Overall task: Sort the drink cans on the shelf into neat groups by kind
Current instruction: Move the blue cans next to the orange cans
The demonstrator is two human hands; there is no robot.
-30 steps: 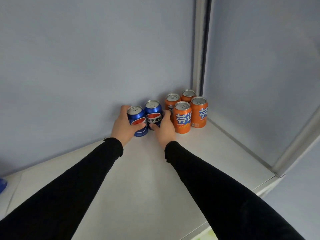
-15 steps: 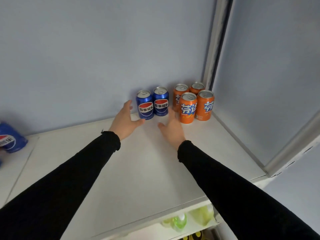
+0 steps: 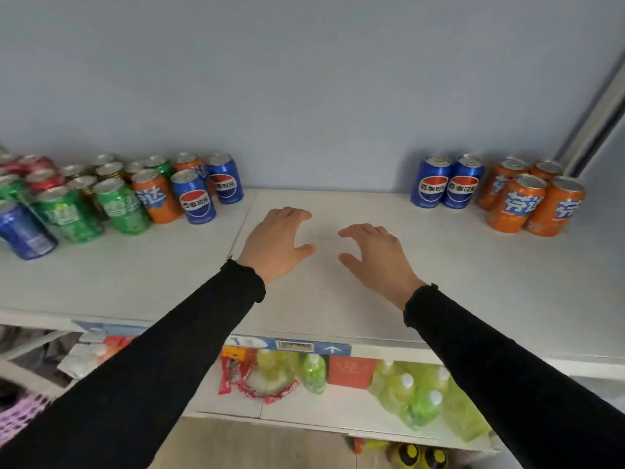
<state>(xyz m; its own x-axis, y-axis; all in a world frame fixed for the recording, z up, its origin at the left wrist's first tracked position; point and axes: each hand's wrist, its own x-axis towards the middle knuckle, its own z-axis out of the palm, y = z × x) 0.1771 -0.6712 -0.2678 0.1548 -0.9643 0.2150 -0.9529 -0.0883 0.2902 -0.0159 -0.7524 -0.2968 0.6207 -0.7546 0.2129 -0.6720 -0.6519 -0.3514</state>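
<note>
On the white shelf (image 3: 338, 299), two blue Pepsi cans (image 3: 446, 184) stand side by side at the back right, next to several orange Fanta cans (image 3: 531, 201) grouped in the corner. A mixed cluster sits at the far left: green Sprite cans (image 3: 118, 208), an orange Fanta can (image 3: 154, 196), two blue Pepsi cans (image 3: 206, 192), red cans (image 3: 37, 170) and gold-rimmed cans (image 3: 84, 182) behind. My left hand (image 3: 274, 245) and my right hand (image 3: 375, 255) hover over the bare middle of the shelf, fingers spread, holding nothing.
A grey wall backs the shelf, with a metal upright (image 3: 595, 110) at the right corner. A blue can (image 3: 23, 231) leans at the far left edge. The lower shelf holds green bottles (image 3: 416, 394), a red box (image 3: 351, 370) and snack packets (image 3: 257, 377).
Both hands let go of the two blue Pepsi cans by the orange group and pulled back toward the shelf's middle. The view swung left, revealing the mixed cluster.
</note>
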